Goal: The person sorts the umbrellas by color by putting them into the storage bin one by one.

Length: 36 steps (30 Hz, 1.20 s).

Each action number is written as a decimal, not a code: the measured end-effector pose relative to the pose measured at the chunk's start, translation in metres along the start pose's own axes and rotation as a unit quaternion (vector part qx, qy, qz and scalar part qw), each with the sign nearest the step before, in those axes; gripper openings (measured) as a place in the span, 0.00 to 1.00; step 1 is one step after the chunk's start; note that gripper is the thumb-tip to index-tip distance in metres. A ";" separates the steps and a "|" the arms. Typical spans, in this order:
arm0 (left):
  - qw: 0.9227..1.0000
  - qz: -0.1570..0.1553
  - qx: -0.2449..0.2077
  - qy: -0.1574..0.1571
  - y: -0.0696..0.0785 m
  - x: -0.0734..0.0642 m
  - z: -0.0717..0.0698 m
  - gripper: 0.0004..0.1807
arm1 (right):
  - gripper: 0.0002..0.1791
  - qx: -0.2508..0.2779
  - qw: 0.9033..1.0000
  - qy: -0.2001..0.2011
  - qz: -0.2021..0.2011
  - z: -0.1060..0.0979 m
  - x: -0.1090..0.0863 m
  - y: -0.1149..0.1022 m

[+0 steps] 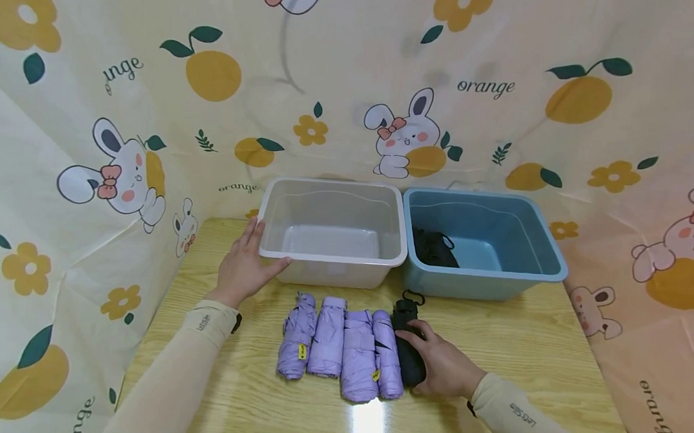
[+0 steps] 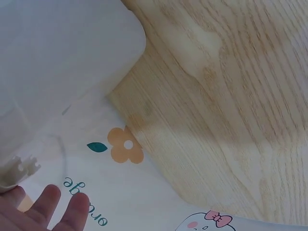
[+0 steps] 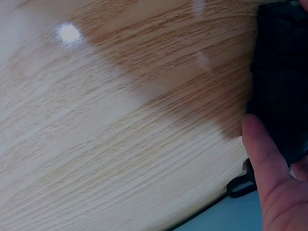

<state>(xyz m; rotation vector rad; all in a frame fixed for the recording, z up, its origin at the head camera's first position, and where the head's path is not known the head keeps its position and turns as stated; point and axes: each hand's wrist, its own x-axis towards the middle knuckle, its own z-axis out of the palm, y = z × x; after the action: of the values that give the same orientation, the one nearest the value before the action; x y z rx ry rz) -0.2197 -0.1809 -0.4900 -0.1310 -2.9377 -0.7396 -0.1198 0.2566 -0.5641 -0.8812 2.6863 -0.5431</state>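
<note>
A black folded umbrella [image 1: 408, 362] lay on the tabletop [image 1: 240, 393] at the right end of the row, its cord loop [image 1: 416, 297] reaching toward the front of the blue bin [image 1: 486, 274]. The fingers of the right hand [image 1: 448, 364] were curled over its sides, gripping it around the body; with the hold below the handle, a lift might have let the handle end sag and the loop catch on that bin's rim. Just beside it lay a slim lilac umbrella [image 1: 388, 363], close enough that a sideways pull could have rolled it into the three other lilac umbrellas [image 1: 359, 365]. The fingers of the left hand [image 1: 244, 270] were extended and spread at a corner of the white bin [image 1: 333, 259], clasping nothing; too firm a push there could have slid it against the blue bin, which held a black bundle [image 1: 433, 247].
</note>
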 end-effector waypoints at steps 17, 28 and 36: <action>0.999 0.020 -0.004 0.028 -0.003 0.001 0.005 0.60 | 0.61 0.000 1.000 0.005 0.017 0.005 -0.001 0.002; 1.000 0.012 -0.005 0.022 -0.004 0.002 0.007 0.61 | 0.60 0.002 1.000 0.003 0.029 0.006 -0.002 0.001; 1.000 0.015 -0.007 0.020 -0.005 0.001 0.007 0.61 | 0.59 0.008 1.000 0.004 0.025 0.003 -0.005 0.001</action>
<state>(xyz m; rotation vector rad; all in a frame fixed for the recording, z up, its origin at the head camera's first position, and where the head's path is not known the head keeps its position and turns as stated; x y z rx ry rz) -0.2223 -0.1823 -0.4981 -0.1587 -2.8864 -0.7505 -0.1154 0.2595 -0.5661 -0.8064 2.6986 -0.5574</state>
